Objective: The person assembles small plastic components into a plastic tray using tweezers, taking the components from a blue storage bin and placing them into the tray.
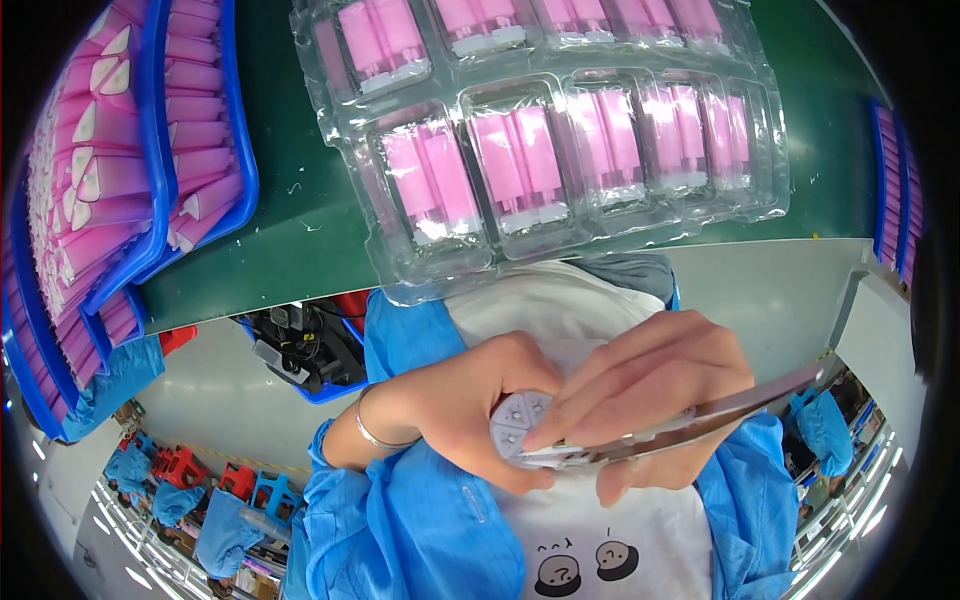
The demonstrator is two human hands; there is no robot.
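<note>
Item one: right hand (650, 385), fingers closed around metal tweezers (770, 388); shank ends point rightward past the knuckles, tips directed at the part beside them, a fingertip resting at its face. Whether the tips pinch anything cannot be told.

Item two: left hand (465, 405), curled around a pale grey round part (512, 412), its segmented end face turned up to the camera; a silver bracelet (370, 430) at the wrist. The part sits in front of the wearer's white shirt (630, 520) and blue overgarment (410, 530), off the near edge of the green tabletop (285, 240).

Item three: clear plastic tray (400, 290), set along the tabletop's near edge, its near left corner appearing to overhang. Two rows of compartments, five visible in each, far row cut by the frame; each carries a pink piece (542, 150) with whitish end.

Item four: blue bins (152, 180), at the tabletop's left edge, filled with pink wedge-ended pieces (110, 175).

Item five: further blue bins (882, 190) with pink contents, at the tabletop's right edge.

Item six: blue crate (340, 392) holding black articles (300, 345), below the near edge.
</note>
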